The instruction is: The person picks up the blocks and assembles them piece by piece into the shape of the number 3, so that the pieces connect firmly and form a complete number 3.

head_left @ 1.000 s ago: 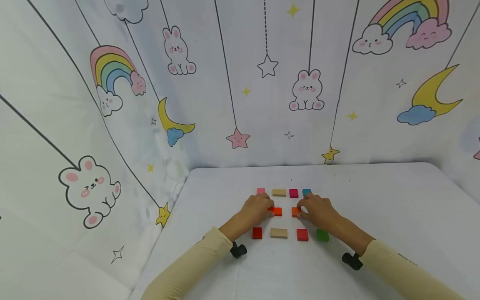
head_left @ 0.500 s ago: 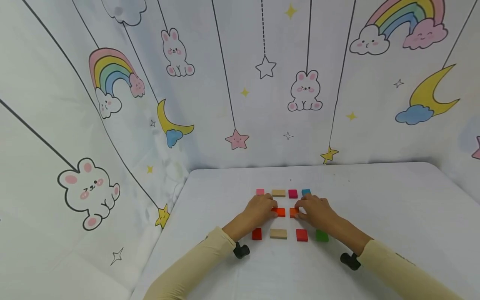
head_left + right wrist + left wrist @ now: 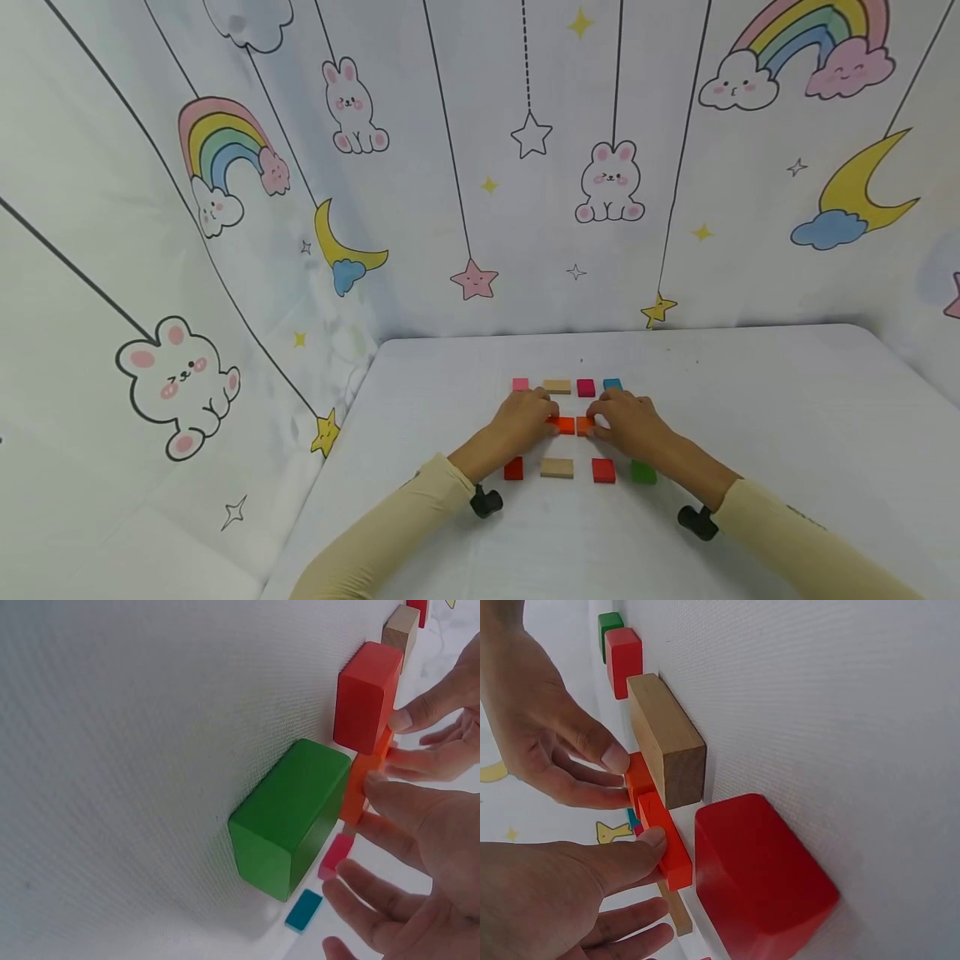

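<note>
My left hand (image 3: 519, 422) pinches a bright orange-red wooden block (image 3: 667, 846) between thumb and fingers. Facing it, my right hand (image 3: 634, 427) holds an orange block (image 3: 355, 786) by its outer end. The two blocks lie end to end in the middle row; whether they touch is too fine to tell. Nearer the person, a row holds a red block (image 3: 513, 469), a natural wood block (image 3: 557, 468), a lighter red block (image 3: 603, 471) and a green block (image 3: 292, 802). Parts of both held blocks are hidden by the fingers.
Behind the hands runs a back row: a pink block (image 3: 520, 384), a natural wood block (image 3: 557, 387), a crimson block (image 3: 586, 387) and a blue block (image 3: 612, 384). All lie on a white-covered table (image 3: 787, 433). A printed curtain (image 3: 450, 167) rises behind.
The orange-red block has slid right with my left hand, and the orange block slightly left with my right hand. The gap between them has narrowed to almost nothing.
</note>
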The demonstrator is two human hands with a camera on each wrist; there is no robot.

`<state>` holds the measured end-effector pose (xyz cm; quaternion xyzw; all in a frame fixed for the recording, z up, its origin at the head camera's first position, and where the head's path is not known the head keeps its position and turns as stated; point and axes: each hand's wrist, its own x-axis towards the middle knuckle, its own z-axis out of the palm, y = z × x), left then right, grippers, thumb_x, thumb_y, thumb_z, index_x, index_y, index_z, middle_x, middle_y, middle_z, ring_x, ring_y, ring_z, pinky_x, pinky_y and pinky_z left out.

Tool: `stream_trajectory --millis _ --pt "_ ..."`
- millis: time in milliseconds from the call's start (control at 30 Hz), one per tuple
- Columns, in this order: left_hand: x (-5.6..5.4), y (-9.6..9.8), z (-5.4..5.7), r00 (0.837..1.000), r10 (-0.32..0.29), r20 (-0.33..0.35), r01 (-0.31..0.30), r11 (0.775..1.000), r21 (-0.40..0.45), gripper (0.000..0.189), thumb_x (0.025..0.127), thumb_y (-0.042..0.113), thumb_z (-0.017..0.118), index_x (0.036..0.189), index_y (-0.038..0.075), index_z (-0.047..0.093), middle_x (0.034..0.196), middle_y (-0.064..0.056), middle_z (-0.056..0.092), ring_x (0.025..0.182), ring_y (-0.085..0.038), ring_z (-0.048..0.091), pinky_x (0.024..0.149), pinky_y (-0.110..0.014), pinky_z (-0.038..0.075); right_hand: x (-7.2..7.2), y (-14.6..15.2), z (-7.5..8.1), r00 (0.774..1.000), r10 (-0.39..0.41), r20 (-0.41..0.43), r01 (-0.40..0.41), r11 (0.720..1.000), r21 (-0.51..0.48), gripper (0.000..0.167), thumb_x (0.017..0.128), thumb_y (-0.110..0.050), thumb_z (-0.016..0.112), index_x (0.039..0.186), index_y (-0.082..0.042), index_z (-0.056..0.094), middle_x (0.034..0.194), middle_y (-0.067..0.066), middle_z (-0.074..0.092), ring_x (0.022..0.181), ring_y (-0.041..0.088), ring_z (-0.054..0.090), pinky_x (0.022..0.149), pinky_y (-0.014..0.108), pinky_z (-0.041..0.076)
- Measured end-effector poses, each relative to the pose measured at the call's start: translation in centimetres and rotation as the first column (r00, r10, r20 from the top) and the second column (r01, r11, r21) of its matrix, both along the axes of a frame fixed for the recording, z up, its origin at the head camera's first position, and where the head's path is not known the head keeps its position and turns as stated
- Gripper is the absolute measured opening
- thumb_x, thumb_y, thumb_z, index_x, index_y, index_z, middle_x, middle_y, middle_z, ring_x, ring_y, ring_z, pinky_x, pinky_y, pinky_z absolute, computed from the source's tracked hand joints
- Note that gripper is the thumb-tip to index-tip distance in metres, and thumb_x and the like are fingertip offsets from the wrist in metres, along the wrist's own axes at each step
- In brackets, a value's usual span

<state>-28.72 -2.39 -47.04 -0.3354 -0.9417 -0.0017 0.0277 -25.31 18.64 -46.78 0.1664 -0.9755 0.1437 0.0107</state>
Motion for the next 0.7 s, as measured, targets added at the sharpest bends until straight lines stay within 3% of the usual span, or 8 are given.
stream_trajectory --millis 700 --pt "-0.09 0.09 -0.25 1.0 0.012 0.007 -0.012 1.0 0.002 0.025 0.099 0.035 0.076 0.119 0.021 0.079 0.12 0.0 0.072 0.107 -0.014 0.065 0.094 -0.025 0.055 -0.24 -0.15 -0.39 1.0 0.017 -0.014 -0.018 1.0 -0.014 0.031 0.086 -0.024 0.089 0.113 -0.012 0.079 0.114 0.012 0.068 0.111 0.033 0.065 0.092 0.068 0.052"
